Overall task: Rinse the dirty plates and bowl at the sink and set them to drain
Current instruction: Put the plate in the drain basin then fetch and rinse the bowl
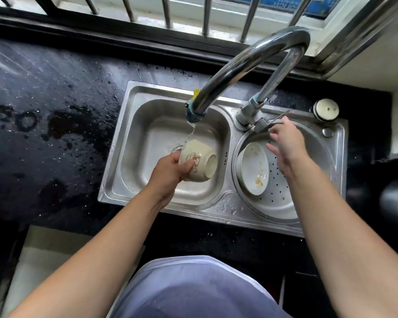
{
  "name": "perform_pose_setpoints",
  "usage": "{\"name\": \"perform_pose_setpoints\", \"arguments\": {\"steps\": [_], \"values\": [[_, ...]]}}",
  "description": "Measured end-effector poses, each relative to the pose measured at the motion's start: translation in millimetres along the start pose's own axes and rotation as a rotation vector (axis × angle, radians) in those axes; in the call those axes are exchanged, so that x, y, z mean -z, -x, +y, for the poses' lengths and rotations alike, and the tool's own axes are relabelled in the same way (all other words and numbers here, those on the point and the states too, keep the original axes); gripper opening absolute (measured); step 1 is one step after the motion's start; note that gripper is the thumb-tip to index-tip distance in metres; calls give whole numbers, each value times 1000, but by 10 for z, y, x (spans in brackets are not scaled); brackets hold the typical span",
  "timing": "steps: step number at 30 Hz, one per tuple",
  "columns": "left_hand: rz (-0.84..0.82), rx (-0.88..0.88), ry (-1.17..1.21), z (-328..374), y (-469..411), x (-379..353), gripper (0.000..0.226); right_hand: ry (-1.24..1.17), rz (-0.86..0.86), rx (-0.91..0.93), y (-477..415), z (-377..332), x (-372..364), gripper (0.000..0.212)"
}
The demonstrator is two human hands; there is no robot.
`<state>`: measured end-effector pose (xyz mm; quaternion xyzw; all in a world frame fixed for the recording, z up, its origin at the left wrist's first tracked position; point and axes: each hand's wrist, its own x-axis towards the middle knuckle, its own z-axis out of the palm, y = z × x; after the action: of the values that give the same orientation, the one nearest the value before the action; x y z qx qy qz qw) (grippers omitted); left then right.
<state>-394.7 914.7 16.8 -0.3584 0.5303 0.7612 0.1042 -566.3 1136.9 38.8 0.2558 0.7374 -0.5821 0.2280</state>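
Currently left hand point(168, 173) grips the cream bowl point(199, 162) sideways under the faucet point(251, 58) stream, right hand point(287, 143) spread, empty, over the strainer basin point(278, 191) holding a plate point(254, 168).

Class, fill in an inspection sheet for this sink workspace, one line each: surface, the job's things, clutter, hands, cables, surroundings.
Surface: black countertop, wet with drops and puddles; steel sink set into it.
Job's things: bowl held under water running from the tap, over the left basin; plate leaning on edge in the perforated right basin.
Clutter: round white cap at the sink's far right corner.
Hands: left hand grips the bowl; right hand has its fingers spread by the tap's base, contact unclear.
Cables: nothing seen.
Surroundings: barred window behind the tap.
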Motion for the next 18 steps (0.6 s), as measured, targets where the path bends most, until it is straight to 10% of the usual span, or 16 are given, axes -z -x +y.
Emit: {"name": "perform_pose_setpoints", "arguments": {"steps": [4, 9, 14, 18], "values": [[-192, 224, 615, -42, -16, -147, 33, 14, -324, -154, 371, 480, -161, 21], [-242, 335, 770, -156, -102, -429, 39, -411, -479, -433, 516, 721, -121, 36], [-191, 421, 47, -400, -123, -688, 38, -606, -319, -364, 393, 704, 352, 29], [-167, 149, -680, -787, 14, -789, 25, -414, -65, -181, 107, 582, 846, 23]]}}
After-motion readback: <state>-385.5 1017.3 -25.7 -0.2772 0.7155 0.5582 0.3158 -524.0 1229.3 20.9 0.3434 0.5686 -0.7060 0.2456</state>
